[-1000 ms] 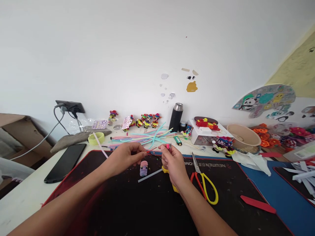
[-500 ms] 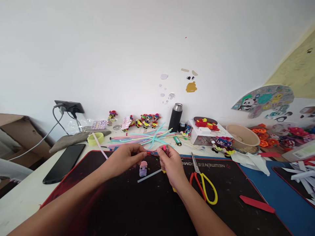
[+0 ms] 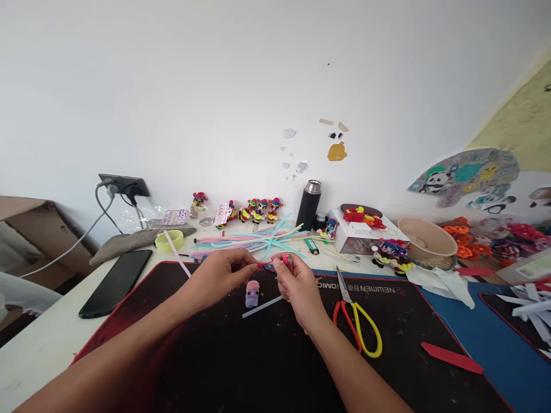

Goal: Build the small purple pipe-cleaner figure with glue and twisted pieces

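A thin red strand [image 3: 265, 263] runs between my two hands above the back part of the black mat [image 3: 241, 367]. My left hand [image 3: 228, 275] pinches its left end between thumb and fingertips. Curled closed, my right hand [image 3: 297, 282] grips a small pink and red piece [image 3: 287, 260] at the strand's other end; most of that piece is hidden by the fingers. Just below and between the hands lies a small pink and purple fuzzy figure [image 3: 252, 293]. A pale blue-grey strip [image 3: 262, 307] lies beside it, its right end near my right hand.
Scissors [image 3: 356, 321] with red and yellow handles lie right of my right hand. Behind are pastel fuzzy stems [image 3: 241, 244], a black bottle [image 3: 309, 205], small figures [image 3: 258, 212] and a white box [image 3: 365, 232]. A phone [image 3: 116, 284] lies left, a red strip [image 3: 451, 358] right.
The whole view has shifted slightly, so things appear a little further right. Both hands keep their grips, and the red strand between them shows more clearly.
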Demonstrator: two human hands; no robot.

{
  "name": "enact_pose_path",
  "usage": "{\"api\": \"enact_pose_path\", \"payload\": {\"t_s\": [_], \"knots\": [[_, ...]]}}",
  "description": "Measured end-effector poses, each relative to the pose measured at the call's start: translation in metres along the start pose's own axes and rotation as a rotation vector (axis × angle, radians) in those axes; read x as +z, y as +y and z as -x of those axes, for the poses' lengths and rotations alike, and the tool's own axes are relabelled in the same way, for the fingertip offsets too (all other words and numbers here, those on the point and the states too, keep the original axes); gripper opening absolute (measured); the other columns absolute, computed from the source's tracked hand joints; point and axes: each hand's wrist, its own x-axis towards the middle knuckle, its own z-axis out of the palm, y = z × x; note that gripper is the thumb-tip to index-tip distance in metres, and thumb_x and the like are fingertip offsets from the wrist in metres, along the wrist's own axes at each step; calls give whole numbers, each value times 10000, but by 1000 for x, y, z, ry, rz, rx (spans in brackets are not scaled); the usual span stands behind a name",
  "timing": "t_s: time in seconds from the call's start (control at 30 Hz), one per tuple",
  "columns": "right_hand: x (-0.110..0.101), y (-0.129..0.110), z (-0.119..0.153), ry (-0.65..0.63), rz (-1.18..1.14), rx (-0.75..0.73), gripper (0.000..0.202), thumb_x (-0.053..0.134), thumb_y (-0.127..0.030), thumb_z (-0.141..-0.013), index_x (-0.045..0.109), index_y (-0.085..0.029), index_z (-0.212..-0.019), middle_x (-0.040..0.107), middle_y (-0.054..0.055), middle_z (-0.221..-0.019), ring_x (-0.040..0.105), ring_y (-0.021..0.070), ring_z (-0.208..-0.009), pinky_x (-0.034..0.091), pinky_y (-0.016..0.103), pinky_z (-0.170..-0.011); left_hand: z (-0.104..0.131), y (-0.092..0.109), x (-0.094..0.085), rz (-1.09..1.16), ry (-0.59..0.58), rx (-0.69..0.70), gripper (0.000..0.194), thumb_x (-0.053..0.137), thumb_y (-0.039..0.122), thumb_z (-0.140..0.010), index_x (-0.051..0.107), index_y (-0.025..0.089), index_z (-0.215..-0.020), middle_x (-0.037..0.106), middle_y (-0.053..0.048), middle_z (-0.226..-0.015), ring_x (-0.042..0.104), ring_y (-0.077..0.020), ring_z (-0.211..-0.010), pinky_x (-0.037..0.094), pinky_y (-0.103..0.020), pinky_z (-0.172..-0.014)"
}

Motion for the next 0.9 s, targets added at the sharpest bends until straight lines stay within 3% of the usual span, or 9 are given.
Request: {"api": "enact_pose_path", "payload": {"t_s": [0.17,0.5,0.9], "knots": [[1,4,0,5,31,0,400,774,-558,-839,587,-205,-870,327,-119,-570,218,56,-449,141,209,-404,2,-1,1,12,-14,12,285,599,452,-938,728,203,-891,681,18,-720,546,-142,-626,400,-241,-578],[1,-6,1,54,-75,13,450,783,-597,-810,577,-205,-892,316,-126,-563,199,56,-456,133,204,-425,0,1,0,1,-3,-21,308,599,473,-912,722,195,-860,660,10,-695,553,-155,-621,399,-251,-578],[2,2,2,-19,61,-5,402,774,-565,-837,602,-207,-903,298,-120,-573,193,73,-463,136,226,-424,2,2,1,-11,-12,10,323,595,479,-936,731,196,-856,680,0,-725,553,-159,-644,397,-248,-578]]}}
